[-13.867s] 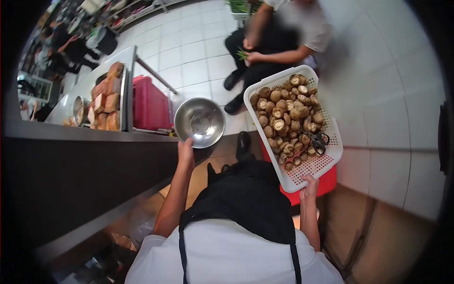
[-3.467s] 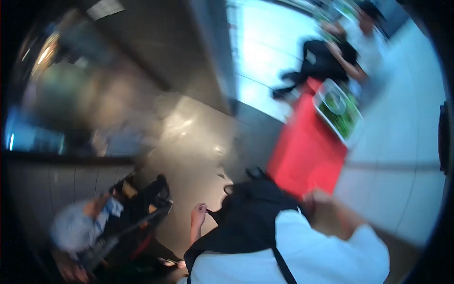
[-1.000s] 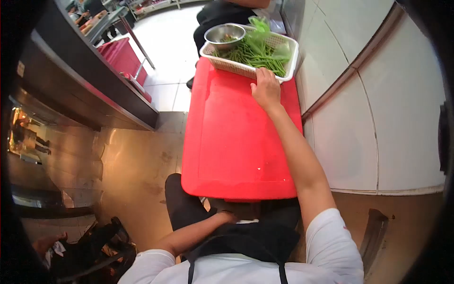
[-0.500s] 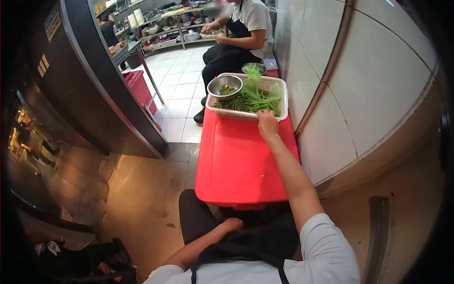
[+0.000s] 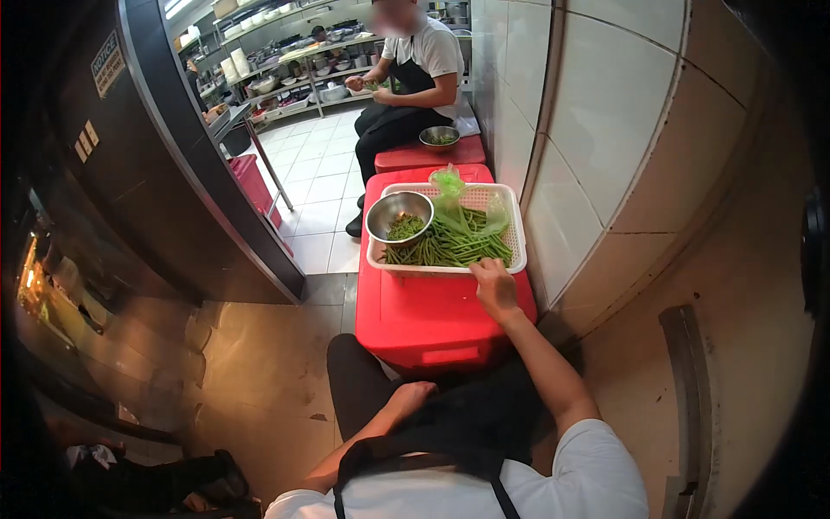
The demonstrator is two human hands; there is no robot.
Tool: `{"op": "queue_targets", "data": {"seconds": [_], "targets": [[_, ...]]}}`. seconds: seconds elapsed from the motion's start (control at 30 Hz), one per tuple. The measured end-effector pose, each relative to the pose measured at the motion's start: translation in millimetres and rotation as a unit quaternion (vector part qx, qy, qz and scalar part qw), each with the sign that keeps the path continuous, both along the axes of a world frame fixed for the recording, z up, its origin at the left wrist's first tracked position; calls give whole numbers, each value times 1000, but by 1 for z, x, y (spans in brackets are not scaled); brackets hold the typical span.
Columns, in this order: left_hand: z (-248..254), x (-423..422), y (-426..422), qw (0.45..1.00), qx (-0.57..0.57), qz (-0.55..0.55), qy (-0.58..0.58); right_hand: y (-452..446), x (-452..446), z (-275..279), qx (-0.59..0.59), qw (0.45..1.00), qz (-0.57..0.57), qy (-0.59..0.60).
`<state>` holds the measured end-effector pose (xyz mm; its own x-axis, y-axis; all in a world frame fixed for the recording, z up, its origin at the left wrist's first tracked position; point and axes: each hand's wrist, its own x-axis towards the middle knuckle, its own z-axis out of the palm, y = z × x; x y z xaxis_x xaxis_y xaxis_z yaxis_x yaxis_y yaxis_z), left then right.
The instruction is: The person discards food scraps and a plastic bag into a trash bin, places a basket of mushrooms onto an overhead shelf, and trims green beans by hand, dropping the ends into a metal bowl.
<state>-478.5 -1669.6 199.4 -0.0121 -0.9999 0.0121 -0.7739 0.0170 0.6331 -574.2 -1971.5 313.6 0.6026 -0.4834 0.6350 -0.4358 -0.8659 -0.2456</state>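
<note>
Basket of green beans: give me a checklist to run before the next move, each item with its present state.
1. White basket resting on the red box: ok.
2. Right hand at the basket's near rim: ok.
3. Right hand's grip firm: cannot tell.
4. Left hand empty: cannot tell, its palm is hidden.
5. Steel bowl at the basket's left end: ok.
6. Green beans uncovered: not ok; the green plastic bag lies over some.

Metal shelves (image 5: 314, 89) stand beyond the seated co-worker (image 5: 415, 80). Left of this person are a metal table (image 5: 231, 119) and a red bin (image 5: 251, 183); to the right, a tiled wall (image 5: 596, 112).
</note>
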Motion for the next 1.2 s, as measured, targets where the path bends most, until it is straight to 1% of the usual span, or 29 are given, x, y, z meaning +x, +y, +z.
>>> {"op": "queue_targets", "data": {"seconds": [0.1,0.17,0.27,0.3,0.37,0.4,0.47,0.5,0.57,0.6,0.63,0.67,0.7,0.8,0.87,0.9,1.0,1.03,1.1,1.13,1.2], "targets": [[4,-3,7,998,-3,35,42,13,-23,4,5,1000,19,19],[3,-2,6,999,-15,25,42,14,-33,9,21,998,40,36],[-1,-1,-2,999,-17,18,45,2,-33,26,110,989,52,83],[0,-1,-4,999,-14,18,47,-3,-27,41,125,988,28,90],[7,-1,-8,997,-35,25,62,-28,-7,44,89,996,26,-14],[12,-2,-11,996,-47,32,70,-46,7,50,99,995,16,-21],[26,-6,-16,989,-91,83,79,-75,34,53,125,992,-1,-34],[35,-5,-17,985,-111,108,77,-87,45,44,140,990,-4,3],[60,-2,-26,968,-189,159,45,-124,63,21,162,985,-11,65],[73,1,-29,956,-226,184,26,-136,71,8,174,976,-14,129],[86,8,-34,948,-257,186,-3,-146,77,-7,184,964,-15,191],[99,14,-39,939,-272,211,-15,-151,85,-17,191,948,-16,253],[117,20,-44,929,-287,235,-25,-145,90,-14,165,950,-42,260],[142,42,-63,908,-309,277,-52,-129,96,9,189,937,-63,286],[155,57,-79,904,-307,288,-71,-134,98,4,201,933,-74,290],[159,60,-88,905,-310,279,-85,-138,97,-1,207,931,-81,289],[178,69,-120,902,-348,235,-97,-147,93,-5,164,935,-50,310],[187,73,-134,899,-358,220,-123,-148,89,-5,112,965,-63,229],[208,85,-172,896,-367,200,-151,-144,75,-1,5,994,-84,66],[217,92,-197,896,-367,193,-156,-141,67,10,-5,994,-101,47],[238,103,-243,900,-349,159,-205,-127,47,33,-20,990,-136,10]]}}
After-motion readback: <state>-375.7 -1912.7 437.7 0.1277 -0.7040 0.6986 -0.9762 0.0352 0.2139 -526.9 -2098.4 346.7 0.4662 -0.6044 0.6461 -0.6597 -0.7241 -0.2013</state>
